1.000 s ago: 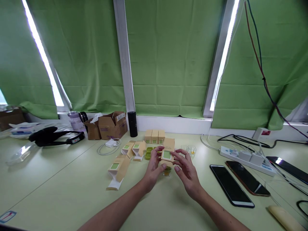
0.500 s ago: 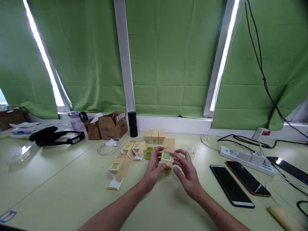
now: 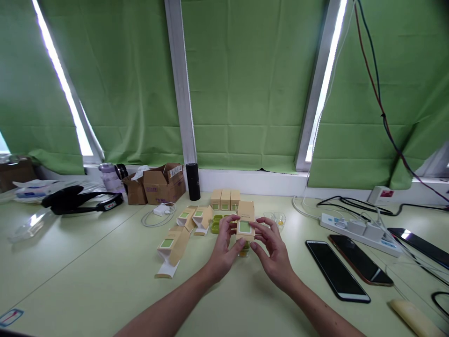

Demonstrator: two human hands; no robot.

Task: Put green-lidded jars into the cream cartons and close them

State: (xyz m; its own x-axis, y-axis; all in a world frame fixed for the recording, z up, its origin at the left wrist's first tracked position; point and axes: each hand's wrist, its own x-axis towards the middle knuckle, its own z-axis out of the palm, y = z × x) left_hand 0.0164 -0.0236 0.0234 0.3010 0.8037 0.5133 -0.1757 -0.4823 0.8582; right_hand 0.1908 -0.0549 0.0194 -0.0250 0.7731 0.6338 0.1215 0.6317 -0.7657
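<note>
Between my hands is a small kraft-paper box (image 3: pixel 245 228) with a green label window and a raised flap at its far side. My left hand (image 3: pixel 224 245) grips its left side, thumb at the near corner. My right hand (image 3: pixel 274 252) has its fingers on the right side. Just below the box, a small glass jar (image 3: pixel 243 252) stands on the table, partly hidden. Green lids (image 3: pixel 215 224) lie left of my left hand's fingers. Two clear jars (image 3: pixel 279 219) stand behind my right hand. Opened kraft boxes (image 3: pixel 174 243) lie to the left, and closed ones (image 3: pixel 225 200) stand in a row behind.
Phones (image 3: pixel 336 270) and a white power strip (image 3: pixel 359 234) with cables occupy the table's right side. Toward the back left are a cardboard box (image 3: pixel 164 185), a black cylinder (image 3: pixel 192 181), a white charger (image 3: pixel 162 209) and a black strapped item (image 3: pixel 82 200).
My right thumb has moved up and in, closer to the lower edge of the held box. The box has shifted very slightly to the right.
</note>
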